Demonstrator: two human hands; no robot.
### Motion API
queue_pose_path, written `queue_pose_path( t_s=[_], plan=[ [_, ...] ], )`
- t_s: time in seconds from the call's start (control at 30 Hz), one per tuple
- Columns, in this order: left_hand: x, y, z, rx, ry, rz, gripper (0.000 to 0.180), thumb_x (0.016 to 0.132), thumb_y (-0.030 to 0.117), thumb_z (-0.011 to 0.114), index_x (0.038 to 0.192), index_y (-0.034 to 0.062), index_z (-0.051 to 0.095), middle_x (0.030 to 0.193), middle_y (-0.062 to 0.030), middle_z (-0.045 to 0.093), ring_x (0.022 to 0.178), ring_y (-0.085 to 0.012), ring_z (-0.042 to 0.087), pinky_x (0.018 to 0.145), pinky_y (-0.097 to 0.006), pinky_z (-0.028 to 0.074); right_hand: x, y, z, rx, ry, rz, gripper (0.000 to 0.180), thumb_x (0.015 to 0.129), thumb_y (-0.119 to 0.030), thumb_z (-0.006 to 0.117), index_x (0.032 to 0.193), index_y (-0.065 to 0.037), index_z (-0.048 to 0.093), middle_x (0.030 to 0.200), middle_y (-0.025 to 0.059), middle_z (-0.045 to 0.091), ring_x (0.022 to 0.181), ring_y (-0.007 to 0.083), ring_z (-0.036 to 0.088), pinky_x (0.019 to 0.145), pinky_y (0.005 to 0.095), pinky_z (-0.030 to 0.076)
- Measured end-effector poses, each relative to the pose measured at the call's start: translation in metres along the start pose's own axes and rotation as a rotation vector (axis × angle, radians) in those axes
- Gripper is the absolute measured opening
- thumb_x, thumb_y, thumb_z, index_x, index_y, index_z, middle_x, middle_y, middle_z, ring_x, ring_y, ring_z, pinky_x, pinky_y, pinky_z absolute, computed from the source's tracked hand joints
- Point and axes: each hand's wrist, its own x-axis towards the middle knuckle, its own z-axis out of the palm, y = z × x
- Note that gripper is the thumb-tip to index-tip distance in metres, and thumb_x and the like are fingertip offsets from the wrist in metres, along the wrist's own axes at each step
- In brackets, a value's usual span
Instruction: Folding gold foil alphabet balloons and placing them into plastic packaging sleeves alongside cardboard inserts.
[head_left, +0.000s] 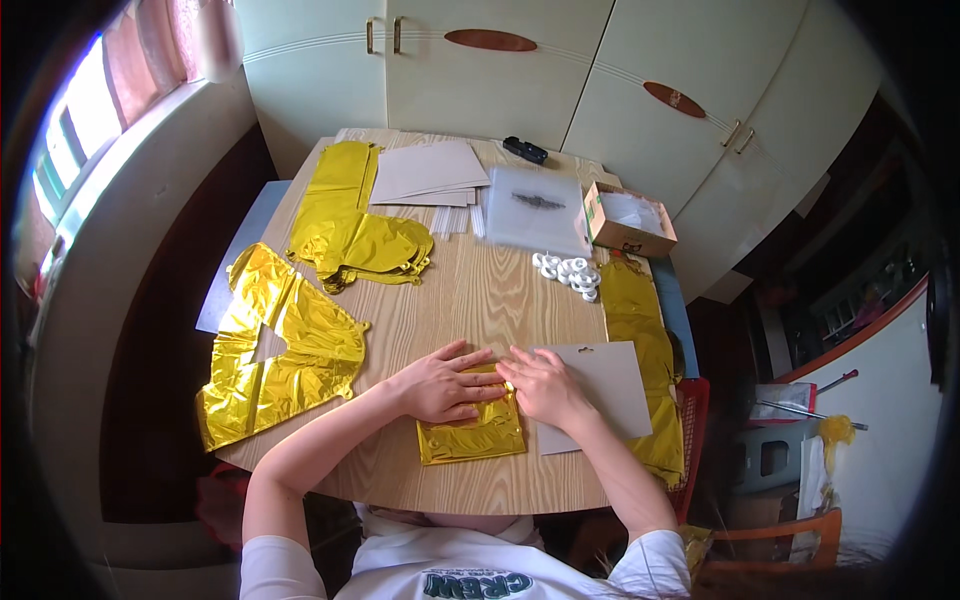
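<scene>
A gold foil balloon (472,443), folded into a flat rectangle, lies on the wooden table in front of me. My left hand (440,388) rests flat across its upper part, fingers stretched and slightly apart. At the upper right corner of the folded foil, my right hand (545,388) presses down with its fingers extended, the fingertips meeting those of my left hand. Part of the foil is hidden under both hands. Beneath my right wrist and beside the foil lies a grey card (605,385) with a small hanging slot at its top edge.
Loose gold foil balloons (285,345) lie at the left, with more gold foil (345,215) behind and a gold stack (640,325) at the right. Grey cards (425,172), clear plastic bags (538,210), white ribbon rolls (570,272), an open box (630,218) and a black object (525,150) sit farther back.
</scene>
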Motion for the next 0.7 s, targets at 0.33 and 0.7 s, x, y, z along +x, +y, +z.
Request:
queue_pose_path(
  t_s=[0.33,0.7],
  plan=[
    [-0.036,0.013,-0.006,-0.028,0.041,-0.135,0.064,0.102,0.047,0.037,0.151,0.0051,0.032,0.157,-0.0113,0.031,0.148,-0.0256,0.024,0.121,-0.047,0.015,-0.002,-0.005,-0.003,0.009,-0.024,0.024,0.039,0.086,-0.015,0.057,0.123,-0.008,0.067,0.129,0.0068,0.065,0.13,0.0231,0.053,0.11,0.0454,0.036],
    [-0.061,0.016,-0.003,0.023,-0.025,-0.219,0.064,0.102,0.047,0.037,0.153,0.0104,0.029,0.16,-0.0088,0.027,0.148,-0.0231,0.023,0.121,-0.05,0.011,-0.011,-0.011,0.006,-0.145,-0.04,0.004,0.087,0.078,-0.073,0.057,0.132,-0.004,0.059,0.136,0.0105,0.059,0.133,0.0258,0.05,0.11,0.049,0.034]
  ],
)
